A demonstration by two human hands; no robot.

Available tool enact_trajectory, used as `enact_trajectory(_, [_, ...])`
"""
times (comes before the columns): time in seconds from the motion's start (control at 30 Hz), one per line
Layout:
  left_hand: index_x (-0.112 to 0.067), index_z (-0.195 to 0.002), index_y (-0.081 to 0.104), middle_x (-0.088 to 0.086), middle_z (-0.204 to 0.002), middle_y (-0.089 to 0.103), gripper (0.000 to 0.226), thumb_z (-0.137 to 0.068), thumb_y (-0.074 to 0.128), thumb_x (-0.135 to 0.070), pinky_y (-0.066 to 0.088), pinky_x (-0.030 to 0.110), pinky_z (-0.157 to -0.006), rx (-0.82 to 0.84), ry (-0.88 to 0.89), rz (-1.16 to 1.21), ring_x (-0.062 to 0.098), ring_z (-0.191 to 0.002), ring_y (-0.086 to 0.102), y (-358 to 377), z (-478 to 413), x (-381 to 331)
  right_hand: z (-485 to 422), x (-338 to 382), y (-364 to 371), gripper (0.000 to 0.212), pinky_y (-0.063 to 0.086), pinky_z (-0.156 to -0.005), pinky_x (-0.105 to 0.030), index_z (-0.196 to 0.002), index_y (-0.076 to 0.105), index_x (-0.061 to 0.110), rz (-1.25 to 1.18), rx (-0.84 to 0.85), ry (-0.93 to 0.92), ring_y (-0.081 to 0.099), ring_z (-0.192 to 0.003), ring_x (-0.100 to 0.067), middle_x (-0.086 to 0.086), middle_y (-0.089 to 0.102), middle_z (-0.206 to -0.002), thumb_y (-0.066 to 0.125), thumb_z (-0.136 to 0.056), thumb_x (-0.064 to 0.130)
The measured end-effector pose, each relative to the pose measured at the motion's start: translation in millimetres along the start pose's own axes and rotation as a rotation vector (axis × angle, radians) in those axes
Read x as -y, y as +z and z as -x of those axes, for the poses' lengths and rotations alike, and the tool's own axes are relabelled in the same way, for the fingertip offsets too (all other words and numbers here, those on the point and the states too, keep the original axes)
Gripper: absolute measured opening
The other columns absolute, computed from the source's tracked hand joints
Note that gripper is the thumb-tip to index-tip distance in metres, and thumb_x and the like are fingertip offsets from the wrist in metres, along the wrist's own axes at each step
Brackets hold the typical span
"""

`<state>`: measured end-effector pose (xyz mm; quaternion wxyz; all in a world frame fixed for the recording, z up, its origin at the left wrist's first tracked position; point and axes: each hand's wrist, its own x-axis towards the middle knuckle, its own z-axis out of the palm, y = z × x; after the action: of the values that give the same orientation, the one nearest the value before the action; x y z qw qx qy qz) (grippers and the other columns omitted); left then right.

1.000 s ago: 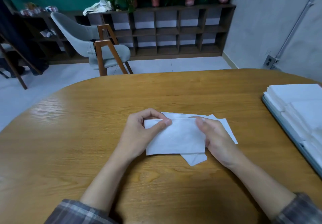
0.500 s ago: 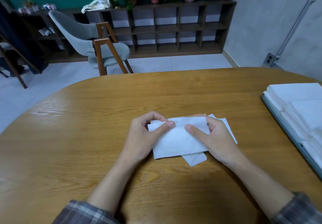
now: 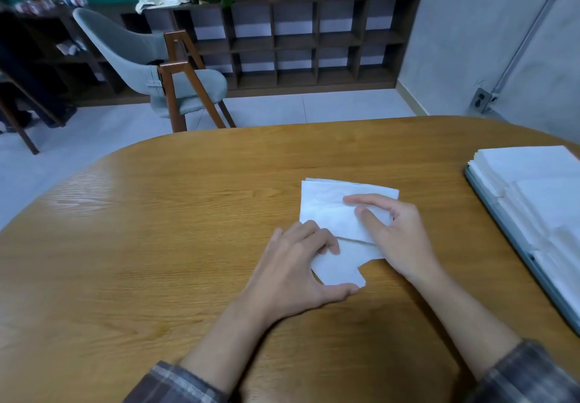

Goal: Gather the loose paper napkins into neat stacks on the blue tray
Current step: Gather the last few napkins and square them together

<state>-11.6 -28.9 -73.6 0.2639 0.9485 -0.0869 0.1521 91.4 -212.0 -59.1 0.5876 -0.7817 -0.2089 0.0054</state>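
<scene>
Two loose white napkins lie overlapped on the wooden table [image 3: 157, 245]. On the farther napkin [image 3: 329, 211] my right hand [image 3: 398, 233] rests with its index finger and thumb stretched flat, pressing the paper down. The nearer napkin [image 3: 339, 269] pokes out below it. My left hand [image 3: 295, 271] holds this one, with curled fingers on top and the thumb at its near edge. At the right edge of the table the blue tray [image 3: 489, 211] carries neat stacks of white napkins [image 3: 533, 173].
The table's curved far edge runs across the middle of the view. Beyond it are a grey chair [image 3: 150, 67] with wooden legs, a dark cubby shelf [image 3: 298, 42] with potted plants, and a wall socket [image 3: 481, 100] at the right.
The top napkin has slid away from me under my right hand, uncovering the napkin beneath. My left hand let go of the top napkin and dropped onto the lower one.
</scene>
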Motion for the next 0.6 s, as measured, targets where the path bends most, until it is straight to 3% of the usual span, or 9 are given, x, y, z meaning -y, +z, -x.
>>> enact_trajectory(0.17, [-0.034,-0.094,0.065,-0.018,-0.092,0.058,0.023,-0.080,0.075,-0.049,0.038,0.033,-0.083,-0.005,0.038,0.030,0.001,-0.088,0.052,-7,2,-2,2,0,-1,0.027,0.039,-0.099,-0.007,-0.113,0.081,0.021,-0.004,0.037,0.007,0.064,-0.120,0.006,0.019,0.077,-0.118,0.063,-0.101,0.004])
enact_trajectory(0.3, [-0.029,-0.089,0.068,-0.019,-0.090,0.066,0.009,-0.085,0.072,-0.036,0.038,0.028,-0.082,-0.059,0.009,0.115,0.001,-0.090,0.061,-12,5,2,3,0,-1,0.027,0.040,-0.105,-0.010,-0.116,0.079,0.022,-0.003,0.072,0.009,0.062,-0.123,0.005,0.021,0.075,-0.120,0.063,-0.102,0.005])
enact_trajectory(0.43, [-0.022,-0.086,0.073,-0.020,-0.081,0.070,0.004,-0.088,0.070,-0.022,0.046,0.020,-0.076,-0.171,-0.117,0.319,-0.001,-0.078,0.065,-23,6,1,4,2,-2,0.024,0.042,-0.113,-0.023,-0.118,0.078,0.024,-0.042,0.098,0.029,0.061,-0.126,0.005,0.022,0.074,-0.122,0.063,-0.104,0.011])
enact_trajectory(0.6, [-0.016,-0.084,0.078,-0.003,-0.085,0.078,0.016,-0.094,0.065,-0.016,0.049,0.026,-0.075,-0.212,-0.283,0.650,0.008,-0.081,0.069,-35,3,4,9,10,-5,0.028,0.039,-0.117,-0.034,-0.126,0.074,0.024,-0.115,0.182,-0.016,0.058,-0.134,-0.002,0.018,0.072,-0.131,0.066,-0.102,0.034])
